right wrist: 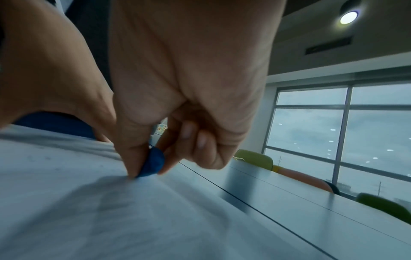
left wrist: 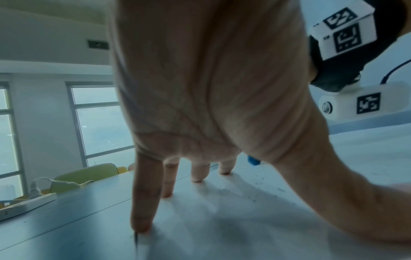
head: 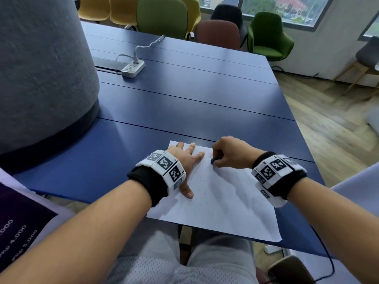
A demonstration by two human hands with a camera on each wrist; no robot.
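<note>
Erasing on a sheet of paper (head: pixel 225 197), which lies on the blue bench (head: pixel 184 103) with its near edge overhanging the bench edge toward the person. The right hand (head: pixel 231 153) stands over the sheet's far right part, close to the far edge. Its thumb and forefinger pinch a blue eraser (head: pixel 212 161) and its other fingers are curled into the palm. The eraser is a small, rounded, deep-blue piece. It is held steeply, with its long axis nearly upright to the sheet and its lower end touching the paper, as the right wrist view shows (right wrist: pixel 153 162). The left hand (head: pixel 184 162) lies just to the left of the eraser on the sheet's far left part. It is spread flat, with the fingers pointing toward the far edge and the thumb toward the near edge, and it presses the paper down. Dark crumbs (head: pixel 196 179) are scattered toward the sheet's middle, beside the left thumb. Judgement: the rubbing stroke probably depends on the pinning hand staying beside the eraser, or the sheet could buckle.
</note>
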